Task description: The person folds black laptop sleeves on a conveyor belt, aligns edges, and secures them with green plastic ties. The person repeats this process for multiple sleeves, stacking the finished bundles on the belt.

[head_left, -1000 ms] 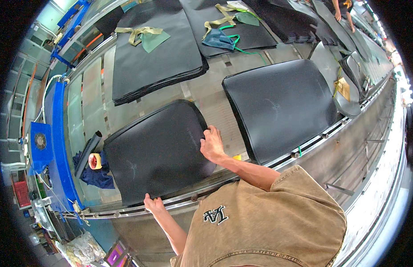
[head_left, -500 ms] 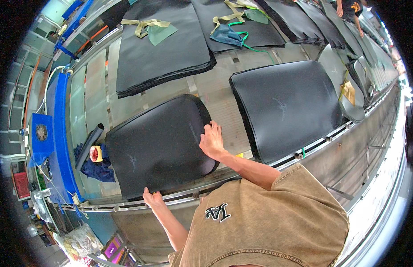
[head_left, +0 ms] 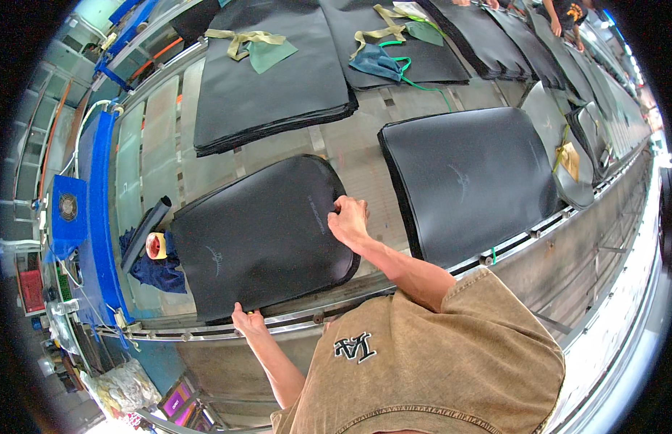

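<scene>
In front of me lies a stack of black sheets with rounded right corners and faint light markings on top. My right hand is at the stack's right edge, its fingers curled and pinching the rim of the top sheet. At the near left corner, my left hand holds the front edge between thumb and fingers; its fingertips are partly hidden. To the right rests a second black stack, untouched by either hand.
Left of the stack are a black tube, a tape roll and dark blue cloth. A blue machine frame stands beyond. Larger black sheets carry cloth strips and a blue mask. Co-workers' hands show at top right.
My right fingers have curled from lying over the stack's edge into a tighter pinch. My left hand stays at the near corner. More of a co-worker's hands shows at the top.
</scene>
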